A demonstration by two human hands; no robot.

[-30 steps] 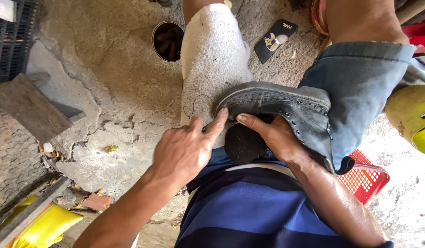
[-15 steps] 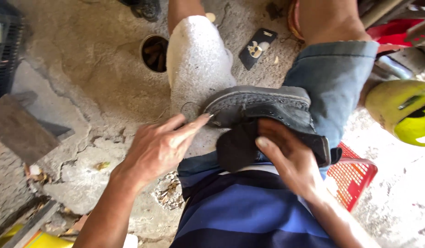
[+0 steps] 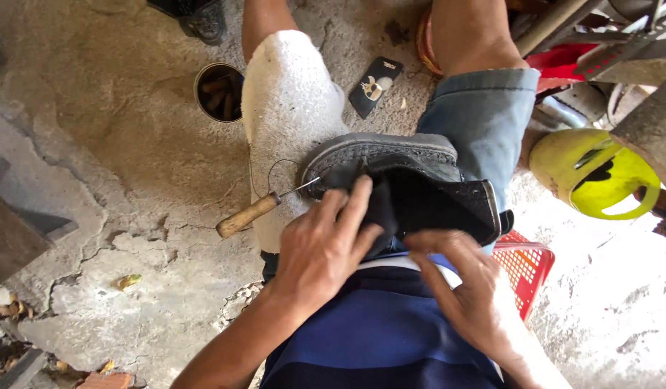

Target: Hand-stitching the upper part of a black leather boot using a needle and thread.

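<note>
A dark grey boot (image 3: 390, 155) lies on its side across my lap, sole turned away from me, wedged between my knees. My left hand (image 3: 322, 248) grips its upper near the toe, fingers spread over the dark material. My right hand (image 3: 470, 292) holds the lower edge of the black shaft (image 3: 448, 205) with its fingertips. An awl with a wooden handle (image 3: 245, 215) rests on the white cloth (image 3: 290, 108) over my left knee. Its metal tip is stuck at the sole's edge, and a thin thread loops beside it.
On the cracked concrete floor stand a round tin can (image 3: 216, 90) and a black phone (image 3: 376, 86). A yellow helmet (image 3: 592, 173) and a red plastic basket (image 3: 526, 263) lie to the right. Metal bars cross the top right corner.
My left hand slid from beside the sole onto the boot's upper. My right hand dropped from the heel to the shaft's edge. The awl has come into sight, stuck in the sole.
</note>
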